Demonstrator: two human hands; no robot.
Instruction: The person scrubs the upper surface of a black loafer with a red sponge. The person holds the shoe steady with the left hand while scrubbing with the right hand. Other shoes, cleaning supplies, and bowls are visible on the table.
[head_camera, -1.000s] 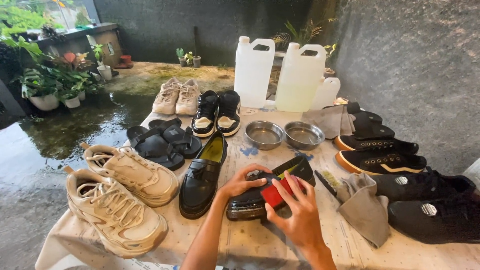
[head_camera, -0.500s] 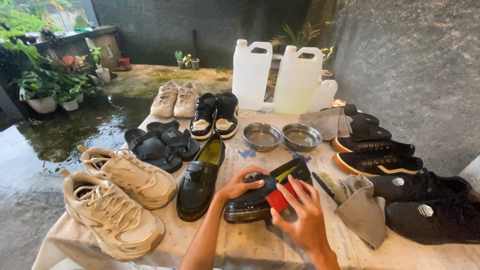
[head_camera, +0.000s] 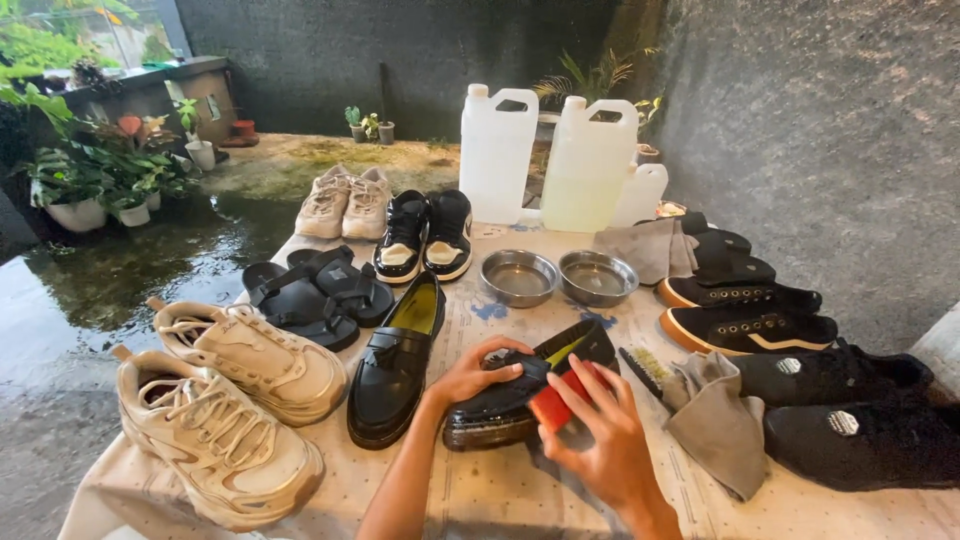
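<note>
Left hand (head_camera: 478, 372) clamps the black loafer (head_camera: 525, 385) mid-bench (head_camera: 500, 490), right hand (head_camera: 600, 435) pinching a red sponge (head_camera: 555, 408) against its side — press too hard and the shoe may skid.

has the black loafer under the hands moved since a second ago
Yes. The black loafer has turned: its heel end has swung up toward the two steel bowls, judged against them, while the left hand steadies it.

A single head-worn camera looks down and forward from the near edge of the desk (head_camera: 500, 490), close above it, facing the far dark wall (head_camera: 400, 60).
</note>
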